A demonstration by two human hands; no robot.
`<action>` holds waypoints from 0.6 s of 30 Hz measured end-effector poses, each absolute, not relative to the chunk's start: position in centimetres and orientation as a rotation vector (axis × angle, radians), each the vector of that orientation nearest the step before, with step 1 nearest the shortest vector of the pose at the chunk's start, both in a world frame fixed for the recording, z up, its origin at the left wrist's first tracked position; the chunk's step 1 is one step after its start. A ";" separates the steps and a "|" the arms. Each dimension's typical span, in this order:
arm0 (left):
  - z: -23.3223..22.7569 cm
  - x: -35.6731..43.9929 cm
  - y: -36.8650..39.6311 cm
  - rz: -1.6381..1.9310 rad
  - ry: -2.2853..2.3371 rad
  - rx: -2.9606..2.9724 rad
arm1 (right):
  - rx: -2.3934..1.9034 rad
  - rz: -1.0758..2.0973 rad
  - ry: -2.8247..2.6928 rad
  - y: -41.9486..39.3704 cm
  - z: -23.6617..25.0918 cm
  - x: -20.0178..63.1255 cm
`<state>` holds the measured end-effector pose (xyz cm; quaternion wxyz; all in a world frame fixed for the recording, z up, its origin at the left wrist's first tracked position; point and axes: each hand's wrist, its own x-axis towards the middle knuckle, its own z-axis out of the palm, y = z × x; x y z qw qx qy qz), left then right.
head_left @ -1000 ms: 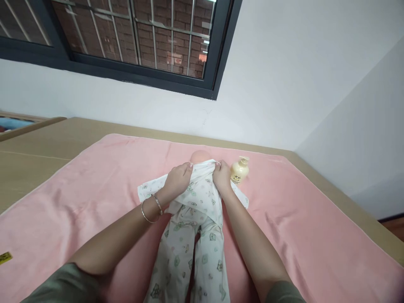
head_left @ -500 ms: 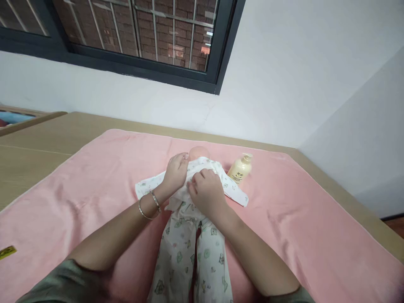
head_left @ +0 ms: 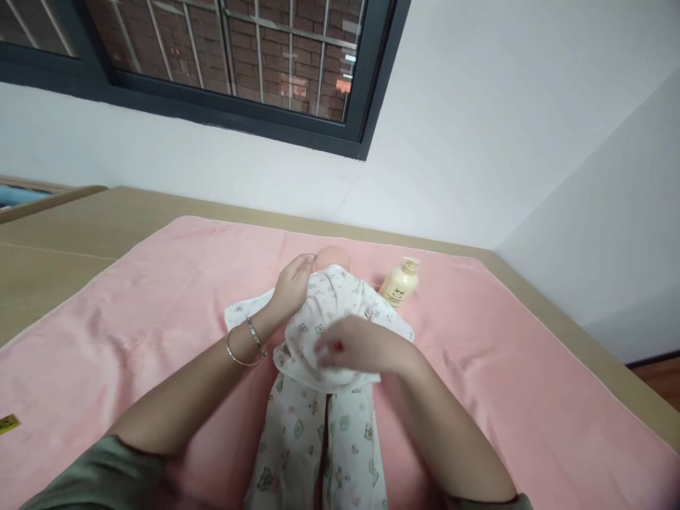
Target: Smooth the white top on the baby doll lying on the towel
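A doll lies on its back on a pink sheet, with its smooth rounded head at the far end. It wears a white baby top and matching trousers, both printed with small figures. My left hand, with a silver bangle on the wrist, rests along the left shoulder of the top, fingers stretched out beside the head. My right hand hovers at the lower front of the top, smeared by motion, so its fingers cannot be made out. The front of the top spreads over the trousers' waist.
A cream pump bottle leans or stands right of the doll's shoulder. The pink sheet covers a wooden surface against a white wall. A dark-framed window is above. A yellow tag lies at the left edge.
My right hand has moved down from the doll's chest and turned sideways. The front of the top now lies spread down over the trousers' waist. My left hand has stayed by the shoulder.
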<state>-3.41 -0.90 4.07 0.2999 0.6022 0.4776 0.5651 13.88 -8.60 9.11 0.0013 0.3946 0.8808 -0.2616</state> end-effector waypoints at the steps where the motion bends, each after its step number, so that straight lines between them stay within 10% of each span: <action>1: 3.7 -3.1 -0.9 1.507 1.249 1.583 | 1.489 -0.685 2.895 -7.9 8.5 13.5; 5: 1.5 -1.8 -1.0 1.587 1.135 1.557 | 1.833 -0.163 3.150 -4.4 5.1 12.2; 18: -1.7 -0.7 -1.7 1.505 1.338 1.790 | 1.832 -0.271 2.918 -3.1 2.7 13.1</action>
